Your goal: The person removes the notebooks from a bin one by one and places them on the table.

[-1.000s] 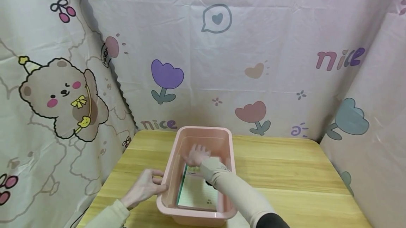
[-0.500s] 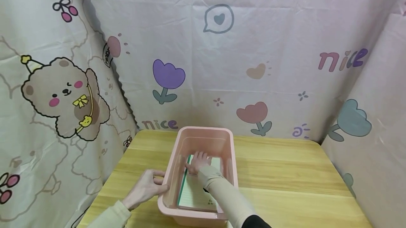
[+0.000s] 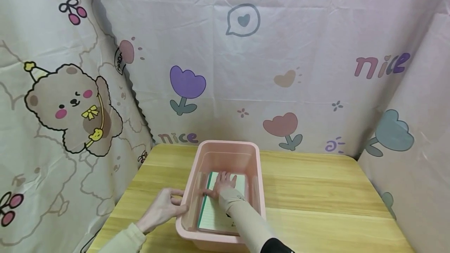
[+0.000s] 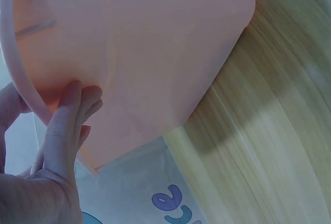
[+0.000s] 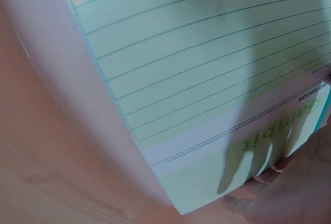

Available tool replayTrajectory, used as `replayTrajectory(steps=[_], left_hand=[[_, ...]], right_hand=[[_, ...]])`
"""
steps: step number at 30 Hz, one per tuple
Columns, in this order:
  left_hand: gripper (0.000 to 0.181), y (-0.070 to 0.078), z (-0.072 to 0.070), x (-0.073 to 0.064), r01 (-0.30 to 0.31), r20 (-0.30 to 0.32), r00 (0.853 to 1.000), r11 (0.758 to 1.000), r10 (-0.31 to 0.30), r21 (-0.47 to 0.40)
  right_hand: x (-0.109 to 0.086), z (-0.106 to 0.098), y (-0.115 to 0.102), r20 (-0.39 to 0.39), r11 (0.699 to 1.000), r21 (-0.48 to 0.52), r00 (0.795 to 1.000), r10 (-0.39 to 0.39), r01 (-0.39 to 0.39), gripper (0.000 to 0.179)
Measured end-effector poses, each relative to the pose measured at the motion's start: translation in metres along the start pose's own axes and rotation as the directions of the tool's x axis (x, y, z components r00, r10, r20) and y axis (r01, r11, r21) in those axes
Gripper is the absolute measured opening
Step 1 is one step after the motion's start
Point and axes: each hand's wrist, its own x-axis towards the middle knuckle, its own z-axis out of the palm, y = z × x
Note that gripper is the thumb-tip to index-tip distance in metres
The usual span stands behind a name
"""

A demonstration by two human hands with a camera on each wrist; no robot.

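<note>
A pink plastic bin (image 3: 230,159) stands on the wooden table. My left hand (image 3: 163,208) grips its left rim, with the thumb on one side of the wall and the fingers on the other; the left wrist view shows these fingers (image 4: 64,131) against the pink wall. On the bin's floor lies a notebook (image 3: 211,218) with a lined, pale green cover and a green spine. My right hand (image 3: 222,185) reaches into the bin, fingers spread over the notebook's far part. In the right wrist view its fingers (image 5: 264,177) lie at the edge beside the word "Gambit".
Light wooden table top (image 3: 316,194) extends on both sides of the bin. A printed cloth (image 3: 242,69) hangs behind the table's far edge, and more cloth hangs at the left and right sides.
My right hand has come down from above the notebook onto its far part, and the right forearm has shifted left. My left hand keeps its hold on the rim.
</note>
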Motion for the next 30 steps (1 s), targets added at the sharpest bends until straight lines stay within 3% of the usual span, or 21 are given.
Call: replayTrajectory(steps=[4, 13, 30], left_hand=[[0.056, 0.001, 0.0, 0.0, -0.002, 0.0, 1.0, 1.0, 0.002, -0.001], [0.057, 0.0, -0.001, 0.0, 0.004, -0.01, 1.0, 1.0, -0.004, 0.008], [0.054, -0.002, 0.003, 0.0, 0.02, -0.023, 1.0, 1.0, -0.02, -0.002]], right_hand=[[0.007, 0.008, 0.004, -0.024, 1.0, -0.01, 1.0, -0.011, 0.011, 0.109], [0.02, 0.014, 0.008, -0.001, 0.992, 0.123, 0.999, -0.034, 0.034, 0.114], [0.037, 0.02, 0.013, -0.049, 0.996, 0.012, 0.995, -0.083, 0.083, 0.107]])
